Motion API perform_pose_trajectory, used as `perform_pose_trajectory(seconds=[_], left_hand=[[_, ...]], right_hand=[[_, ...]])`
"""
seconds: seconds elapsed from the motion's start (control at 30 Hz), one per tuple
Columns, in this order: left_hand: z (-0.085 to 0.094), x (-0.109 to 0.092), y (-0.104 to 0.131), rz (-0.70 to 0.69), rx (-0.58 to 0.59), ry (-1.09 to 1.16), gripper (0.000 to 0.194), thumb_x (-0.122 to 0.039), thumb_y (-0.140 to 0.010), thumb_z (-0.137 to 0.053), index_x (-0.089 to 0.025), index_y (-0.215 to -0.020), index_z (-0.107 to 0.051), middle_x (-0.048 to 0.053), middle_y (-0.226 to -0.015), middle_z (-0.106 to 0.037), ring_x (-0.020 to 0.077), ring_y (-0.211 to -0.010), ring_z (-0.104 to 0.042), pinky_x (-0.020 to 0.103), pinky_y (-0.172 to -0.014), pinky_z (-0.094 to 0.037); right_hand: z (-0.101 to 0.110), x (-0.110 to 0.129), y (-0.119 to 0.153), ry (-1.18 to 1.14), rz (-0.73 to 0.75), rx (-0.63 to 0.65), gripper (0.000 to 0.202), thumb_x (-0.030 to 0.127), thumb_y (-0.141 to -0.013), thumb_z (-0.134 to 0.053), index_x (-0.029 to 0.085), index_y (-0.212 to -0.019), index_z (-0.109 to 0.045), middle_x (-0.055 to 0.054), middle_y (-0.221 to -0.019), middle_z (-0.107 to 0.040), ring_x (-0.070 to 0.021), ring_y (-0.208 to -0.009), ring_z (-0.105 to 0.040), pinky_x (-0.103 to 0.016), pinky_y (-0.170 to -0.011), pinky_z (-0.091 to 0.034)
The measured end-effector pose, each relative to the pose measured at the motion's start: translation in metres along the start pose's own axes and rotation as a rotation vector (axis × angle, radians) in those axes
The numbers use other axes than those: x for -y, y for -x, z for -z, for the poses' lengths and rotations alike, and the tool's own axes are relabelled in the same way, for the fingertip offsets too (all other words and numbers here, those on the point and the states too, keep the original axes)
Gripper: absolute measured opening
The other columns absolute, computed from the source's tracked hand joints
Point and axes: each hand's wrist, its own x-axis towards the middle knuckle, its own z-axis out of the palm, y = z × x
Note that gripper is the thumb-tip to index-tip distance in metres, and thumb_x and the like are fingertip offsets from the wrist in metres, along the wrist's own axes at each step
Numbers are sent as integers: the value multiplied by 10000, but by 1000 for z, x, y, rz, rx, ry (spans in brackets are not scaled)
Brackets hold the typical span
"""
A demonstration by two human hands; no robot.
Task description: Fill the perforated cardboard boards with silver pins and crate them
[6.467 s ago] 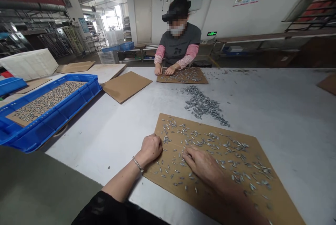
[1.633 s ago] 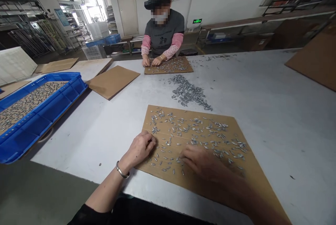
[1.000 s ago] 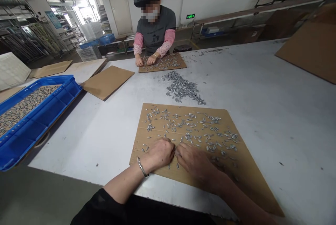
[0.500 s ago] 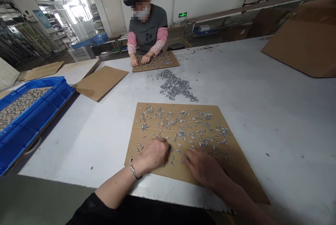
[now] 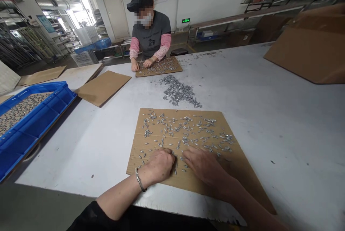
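Metal pieces (image 5: 185, 140), probably light, rigid and slippery, best pinched at mid-length. Left hand (image 5: 161, 164) and right hand (image 5: 202, 162): fingers curled over cardboard (image 5: 188, 181); any grasp indeterminable.

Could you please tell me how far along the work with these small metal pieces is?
The spread pieces in the blue tray look done. In hand is the near cardboard, where the left hand and right hand are among scattered pieces, some clustered. The loose heap beyond it seems left.
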Motion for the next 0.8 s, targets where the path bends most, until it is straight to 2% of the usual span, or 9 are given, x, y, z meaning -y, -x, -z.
perform_pose_trajectory(seconds=[0.07,0.2,0.3,0.4,0.53,0.67,0.8], left_hand=[[5,3,4,8,-32,74,134,-107,-882,-592,-158,-807,-691,123,-955,-720,250,-858,-673,354,-809,-527],[18,22,16,86,-235,276,187,-98,-943,-521,-174,-879,-679,82,-972,-694,207,-922,-655,295,-834,-510],[23,37,20,156,-289,310,162,-105,-950,-537,-171,-907,-679,75,-963,-676,200,-915,-647,288,-825,-506],[21,40,17,150,-275,301,159,-99,-949,-543,-166,-928,-686,80,-989,-689,211,-955,-652,299,-856,-510],[11,24,1,109,-221,200,205,-147,-992,-497,-133,-946,-696,127,-1039,-704,238,-986,-664,329,-876,-526],[6,8,-20,116,-146,17,212,-125,-959,-498,-106,-975,-709,154,-1012,-713,263,-989,-680,348,-869,-541],[8,4,-29,146,-83,-55,243,-97,-918,-499,-74,-992,-729,185,-1008,-726,277,-957,-704,351,-818,-562]], right_hand=[[-2,-1,-2,41,44,7,274,98,-974,-464,229,-754,-565,-24,-764,-629,-188,-730,-551,-340,-713,-312],[-7,-1,0,96,94,-15,221,46,-897,-489,222,-781,-553,-49,-803,-622,-209,-747,-521,-359,-730,-311],[-12,0,4,110,72,-35,204,49,-878,-479,221,-781,-532,-58,-810,-596,-216,-737,-493,-369,-724,-314],[-17,-1,8,114,63,-13,217,44,-884,-455,223,-783,-524,-58,-803,-584,-216,-730,-495,-373,-720,-334],[-20,-7,10,119,71,24,228,47,-908,-444,227,-805,-537,-48,-803,-593,-210,-732,-518,-374,-736,-367],[-15,-9,4,121,36,-21,217,85,-949,-446,226,-827,-558,-42,-821,-614,-209,-771,-545,-360,-751,-363],[-9,-6,-9,101,49,-25,229,102,-967,-468,219,-802,-575,-41,-825,-640,-199,-767,-557,-353,-747,-339]])
